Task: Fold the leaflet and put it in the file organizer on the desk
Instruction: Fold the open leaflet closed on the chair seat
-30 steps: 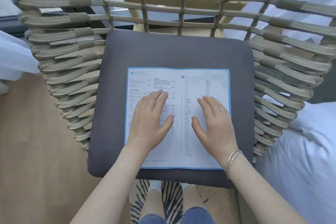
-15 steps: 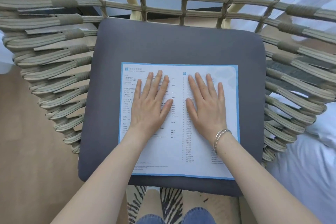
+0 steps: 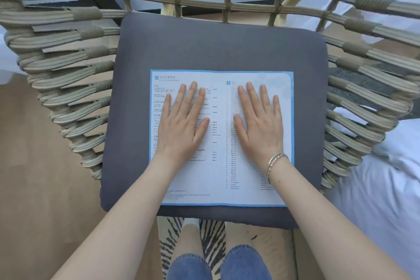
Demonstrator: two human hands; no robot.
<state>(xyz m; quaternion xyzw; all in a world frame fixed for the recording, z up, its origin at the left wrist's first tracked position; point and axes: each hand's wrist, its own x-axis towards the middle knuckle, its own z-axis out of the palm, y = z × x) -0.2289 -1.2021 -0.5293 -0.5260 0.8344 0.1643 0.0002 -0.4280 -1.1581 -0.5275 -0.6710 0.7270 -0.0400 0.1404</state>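
A white leaflet [image 3: 221, 175] with a blue border and printed text lies unfolded and flat on the grey seat cushion [image 3: 218, 45] of a woven chair. My left hand [image 3: 184, 124] rests palm down on the leaflet's left half, fingers spread. On the right half lies my right hand [image 3: 259, 123], also flat with fingers apart and a silver bracelet at the wrist. Neither hand grips the paper. The file organizer and the desk are not in view.
The chair's woven rope back and sides [image 3: 75, 70] wrap around the cushion on three sides. White bedding [image 3: 386, 177] lies to the right. Wooden floor [image 3: 34, 177] shows on the left, and a zebra-striped rug [image 3: 211, 232] is under my feet.
Both hands slid forward up the leaflet and flattened, fingers straightening from a slight curl. The view moved closer to the chair seat.
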